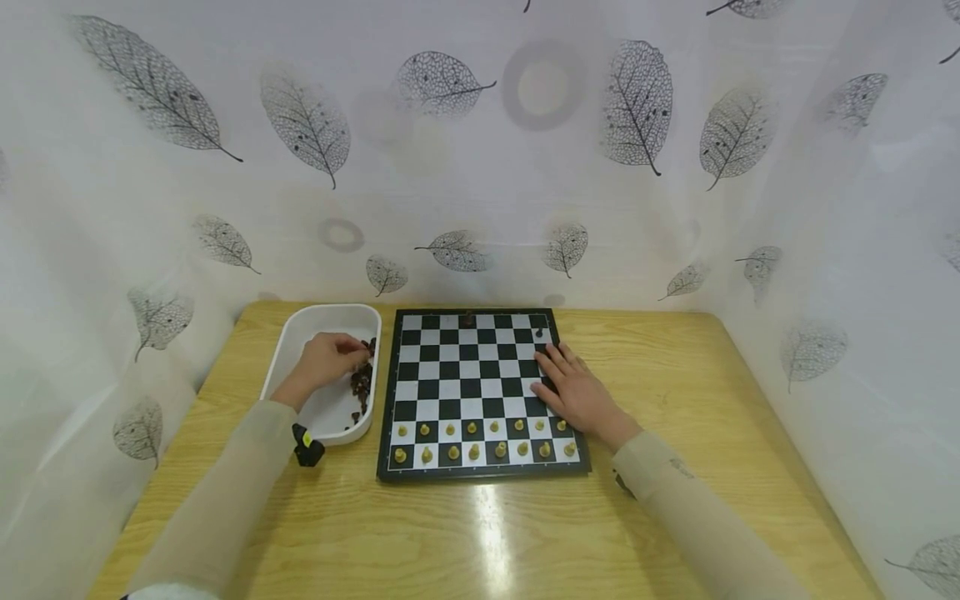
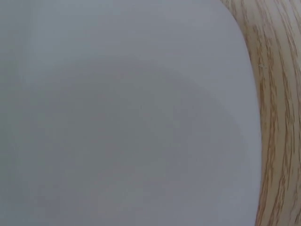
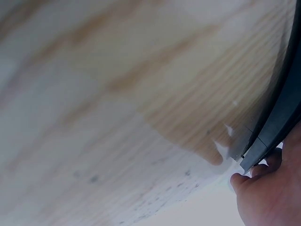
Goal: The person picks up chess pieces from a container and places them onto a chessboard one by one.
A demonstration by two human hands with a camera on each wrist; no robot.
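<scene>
My left hand reaches into a white plastic tub. Its bent fingertips are among a heap of dark brown chess pieces; whether they pinch one is too small to see. My right hand lies with fingers spread across the right edge of a black-and-white chessboard. In the right wrist view that hand touches the board's dark side. Gold chess pieces stand in two rows along the near side. At the far side are a dark brown piece and a dark pawn.
Board and tub stand side by side on a wood-grain table. Behind and at both sides hangs a white curtain printed with grey leaves. The left wrist view shows mostly the tub's blurred white wall beside the wood.
</scene>
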